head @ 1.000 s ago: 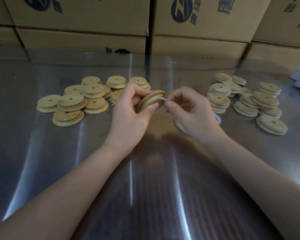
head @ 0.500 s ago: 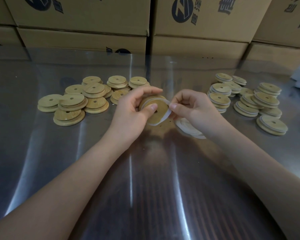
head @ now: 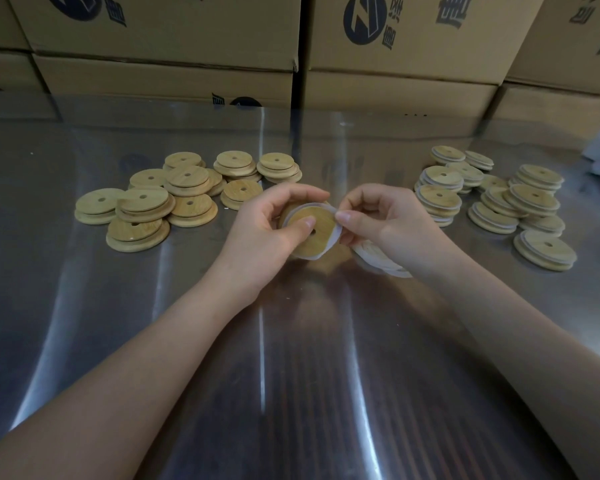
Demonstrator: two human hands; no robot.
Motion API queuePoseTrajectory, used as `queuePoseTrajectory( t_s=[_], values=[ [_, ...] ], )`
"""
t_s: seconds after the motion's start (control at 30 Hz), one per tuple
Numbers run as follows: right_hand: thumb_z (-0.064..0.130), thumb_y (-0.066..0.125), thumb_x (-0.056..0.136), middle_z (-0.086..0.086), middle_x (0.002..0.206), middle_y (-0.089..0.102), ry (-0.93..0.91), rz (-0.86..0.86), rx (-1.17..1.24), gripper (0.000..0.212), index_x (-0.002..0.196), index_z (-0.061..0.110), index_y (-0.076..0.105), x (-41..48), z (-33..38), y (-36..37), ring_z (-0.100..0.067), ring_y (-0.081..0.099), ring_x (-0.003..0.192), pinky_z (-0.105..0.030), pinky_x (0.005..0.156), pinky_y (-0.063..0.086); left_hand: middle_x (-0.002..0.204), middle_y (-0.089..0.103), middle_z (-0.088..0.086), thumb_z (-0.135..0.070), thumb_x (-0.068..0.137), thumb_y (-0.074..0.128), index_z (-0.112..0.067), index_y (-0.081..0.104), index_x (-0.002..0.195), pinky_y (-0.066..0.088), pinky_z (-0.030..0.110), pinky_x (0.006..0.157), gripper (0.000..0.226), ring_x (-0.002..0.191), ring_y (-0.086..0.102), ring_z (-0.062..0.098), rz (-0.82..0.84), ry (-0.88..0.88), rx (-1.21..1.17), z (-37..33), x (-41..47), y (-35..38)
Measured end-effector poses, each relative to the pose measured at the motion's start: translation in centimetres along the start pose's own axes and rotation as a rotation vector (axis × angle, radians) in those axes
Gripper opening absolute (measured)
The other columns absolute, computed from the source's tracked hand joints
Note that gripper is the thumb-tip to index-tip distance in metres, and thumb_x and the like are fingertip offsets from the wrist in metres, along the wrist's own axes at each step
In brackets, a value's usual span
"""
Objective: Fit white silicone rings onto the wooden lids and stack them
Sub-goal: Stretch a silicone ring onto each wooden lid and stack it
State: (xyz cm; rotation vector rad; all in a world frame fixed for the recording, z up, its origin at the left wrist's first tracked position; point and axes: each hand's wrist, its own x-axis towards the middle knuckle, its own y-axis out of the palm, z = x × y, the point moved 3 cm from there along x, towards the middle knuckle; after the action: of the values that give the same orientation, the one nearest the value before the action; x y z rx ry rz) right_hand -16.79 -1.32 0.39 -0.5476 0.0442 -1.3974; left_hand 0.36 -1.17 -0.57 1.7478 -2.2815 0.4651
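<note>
Lid (head: pixel 314 233) turned since 1.0 s ago: then edge-on between the hands, now its flat face with the centre hole is toward the camera. White ring (head: pixel 335 233), earlier only a thin strip at the rim, now loops round most of the lid. Loose rings (head: pixel 378 259) under the right hand (head: pixel 392 223) now show more.

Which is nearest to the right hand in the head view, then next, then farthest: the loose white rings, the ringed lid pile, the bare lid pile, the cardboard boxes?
1. Loose white rings, just under the right hand.
2. Ringed lid pile, to its right.
3. Bare lid pile, left, beyond the left hand.
4. Cardboard boxes, at the back.
</note>
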Motion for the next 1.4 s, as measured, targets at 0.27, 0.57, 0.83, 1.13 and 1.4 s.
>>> queuePoseTrajectory(
  t_s=[0.27, 0.57, 0.83, 1.13, 1.4],
  values=[
    [0.01, 0.067, 0.09, -0.001, 0.066, 0.066, -0.008, 0.021, -0.076, 0.018, 0.074, 0.02, 0.065, 0.2, -0.4, 0.1, -0.017, 0.062, 0.062, -0.034, 0.065, 0.055, 0.091, 0.073, -0.008, 0.005, 0.078, 0.061, -0.025, 0.071, 0.094, 0.053, 0.024, 0.08, 0.035, 0.089, 0.067, 0.007, 0.007, -0.031, 0.058, 0.0, -0.1, 0.4],
    [0.026, 0.076, 0.076, 0.012, 0.071, 0.069, -0.083, -0.099, -0.244, 0.014, 0.071, 0.032, 0.065, -0.1, -0.4, 0.7, -0.001, 0.062, 0.061, -0.014, 0.06, 0.048, 0.103, 0.07, 0.004, 0.003, 0.08, 0.068, -0.02, 0.07, 0.112, 0.054, 0.043, 0.095, 0.039, 0.099, 0.066, 0.021, -0.087, -0.238, -0.071, 0.7, 0.0, 0.2],
    [0.015, 0.074, 0.082, 0.02, 0.072, 0.068, -0.166, -0.244, -0.292, 0.029, 0.071, 0.039, 0.065, -0.3, 0.5, 0.8, 0.0, 0.064, 0.066, -0.011, 0.063, 0.046, 0.104, 0.073, 0.006, -0.005, 0.086, 0.07, -0.017, 0.072, 0.111, 0.056, 0.043, 0.093, 0.028, 0.101, 0.069, 0.019, -0.099, -0.26, -0.132, 0.7, -0.1, 0.3],
    [0.007, 0.067, 0.087, 0.001, 0.071, 0.071, -0.035, -0.184, -0.173, 0.03, 0.068, 0.029, 0.067, 0.0, 0.4, 0.1, -0.024, 0.071, 0.074, -0.047, 0.076, 0.059, 0.099, 0.074, 0.012, -0.006, 0.091, 0.063, -0.014, 0.072, 0.102, 0.061, 0.038, 0.078, 0.016, 0.095, 0.071, 0.025, -0.069, -0.29, -0.144, 0.5, 0.0, 0.6],
    [0.003, 0.068, 0.087, -0.006, 0.072, 0.073, 0.052, -0.092, -0.118, 0.029, 0.068, 0.024, 0.067, 0.2, 0.2, -0.4, -0.025, 0.073, 0.071, -0.044, 0.076, 0.061, 0.091, 0.074, 0.005, -0.007, 0.091, 0.064, -0.015, 0.072, 0.1, 0.061, 0.039, 0.077, 0.014, 0.086, 0.071, 0.016, -0.026, -0.3, -0.102, 0.1, 0.0, 0.3]
  ],
)
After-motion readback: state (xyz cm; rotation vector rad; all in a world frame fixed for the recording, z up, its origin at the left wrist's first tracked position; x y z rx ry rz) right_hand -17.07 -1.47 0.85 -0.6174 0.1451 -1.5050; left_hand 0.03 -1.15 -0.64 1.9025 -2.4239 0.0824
